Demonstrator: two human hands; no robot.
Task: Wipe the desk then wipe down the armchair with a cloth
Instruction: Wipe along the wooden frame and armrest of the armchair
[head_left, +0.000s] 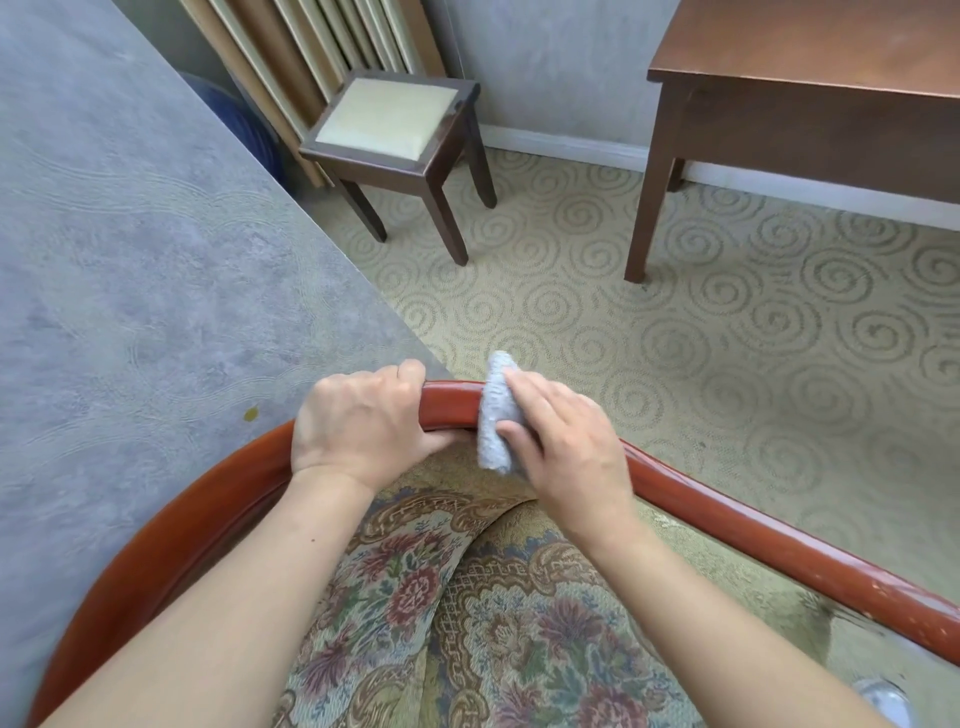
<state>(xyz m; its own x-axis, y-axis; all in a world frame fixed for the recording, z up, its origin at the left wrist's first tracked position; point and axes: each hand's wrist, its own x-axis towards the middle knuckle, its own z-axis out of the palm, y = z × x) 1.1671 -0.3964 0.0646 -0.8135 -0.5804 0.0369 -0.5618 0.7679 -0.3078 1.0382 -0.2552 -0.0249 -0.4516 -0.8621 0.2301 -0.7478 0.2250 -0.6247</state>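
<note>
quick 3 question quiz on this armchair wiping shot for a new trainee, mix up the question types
1. True or false: the left hand grips the armchair's wooden rail.
2. Where does the grey cloth sit? A) flat on the desk B) draped over the rail under the right hand C) on the carpet
3. Fill in: the small stool by the wall stands on the swirl-patterned ____.

Key: 1 true; 2 B; 3 carpet. The wooden desk at the right has nothing visible on the part that shows.
</note>
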